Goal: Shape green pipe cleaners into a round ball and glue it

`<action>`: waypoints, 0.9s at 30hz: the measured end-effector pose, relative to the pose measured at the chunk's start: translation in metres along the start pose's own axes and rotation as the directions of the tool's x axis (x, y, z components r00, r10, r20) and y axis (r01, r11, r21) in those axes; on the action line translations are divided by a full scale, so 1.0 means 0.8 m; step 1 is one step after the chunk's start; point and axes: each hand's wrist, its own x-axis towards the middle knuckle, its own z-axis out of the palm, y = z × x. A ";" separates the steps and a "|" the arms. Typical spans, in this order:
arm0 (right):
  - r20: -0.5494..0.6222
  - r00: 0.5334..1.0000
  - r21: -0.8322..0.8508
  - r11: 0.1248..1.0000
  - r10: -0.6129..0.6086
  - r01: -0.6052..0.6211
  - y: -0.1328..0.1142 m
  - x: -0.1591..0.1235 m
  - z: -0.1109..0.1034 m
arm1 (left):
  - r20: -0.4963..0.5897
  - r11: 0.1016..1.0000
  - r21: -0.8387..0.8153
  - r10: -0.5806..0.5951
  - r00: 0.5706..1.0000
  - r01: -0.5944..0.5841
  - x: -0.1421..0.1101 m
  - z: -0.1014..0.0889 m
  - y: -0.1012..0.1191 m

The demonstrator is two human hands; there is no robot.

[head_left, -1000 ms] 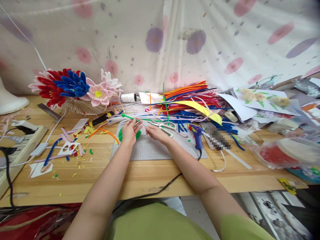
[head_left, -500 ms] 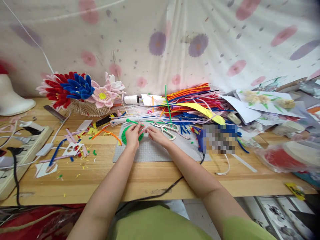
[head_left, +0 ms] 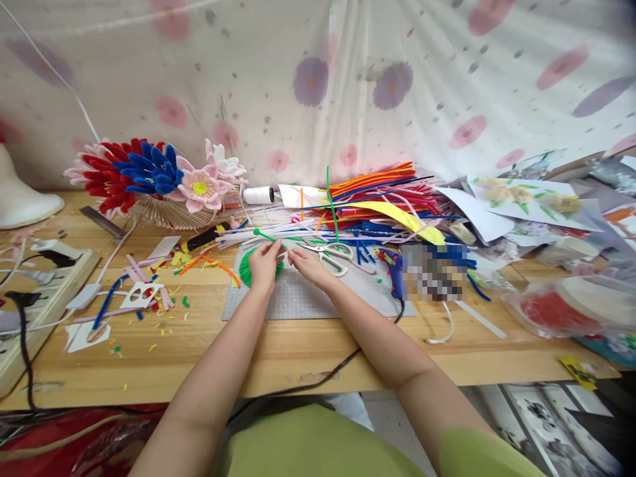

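Note:
My left hand (head_left: 265, 265) pinches a green pipe cleaner (head_left: 267, 235), whose small knobbed end sticks out to the upper left. Close beside it, my right hand (head_left: 307, 266) is closed with its fingertips together; what it grips is too small to make out. Under and behind my left hand lies a round, fuzzy green piece (head_left: 245, 271), partly covered by the hand. White-handled scissors (head_left: 334, 266) rest just beyond my right hand. Both hands are over a grey cutting mat (head_left: 308, 306).
A blue glue gun (head_left: 395, 273) lies right of the mat, its cord running forward. Behind are piled pipe cleaners (head_left: 377, 182) and a white thread spool (head_left: 257, 195). Fuzzy flowers (head_left: 149, 169) stand at back left; scraps (head_left: 142, 295) and a power strip (head_left: 47, 308) lie left.
The view has shifted slightly. Both hands stay close together, with the green pipe cleaner still in my left hand; its knobbed end now points a little more upward.

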 end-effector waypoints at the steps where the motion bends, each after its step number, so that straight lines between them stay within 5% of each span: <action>1: -0.007 1.000 -0.008 1.000 -0.001 0.001 -0.001 -0.001 -0.001 | -0.005 1.000 0.000 -0.006 1.000 0.006 0.001 0.001 0.002; 5: 0.017 1.000 0.060 0.998 0.007 -0.008 -0.007 -0.005 -0.006 | 0.025 0.993 -0.056 -0.103 0.994 0.104 0.003 0.003 0.012; 12: 0.264 0.964 0.385 0.919 -0.022 -0.085 -0.017 -0.019 -0.016 | 0.118 0.963 -0.127 -0.223 0.968 0.237 0.003 -0.002 0.023; 16: 0.314 0.949 0.508 0.846 -0.005 -0.164 -0.020 -0.024 -0.018 | 0.107 0.980 -0.073 -0.175 0.979 0.183 0.005 -0.001 0.024; 21: 0.301 0.952 0.469 0.861 0.053 -0.196 -0.020 -0.024 -0.018 | 0.092 0.997 -0.015 -0.079 0.993 0.081 0.006 0.000 0.022; 27: 0.286 0.958 0.503 0.846 0.028 -0.175 -0.015 -0.025 -0.021 | 0.210 0.986 -0.079 -0.127 0.969 0.146 0.011 -0.007 0.019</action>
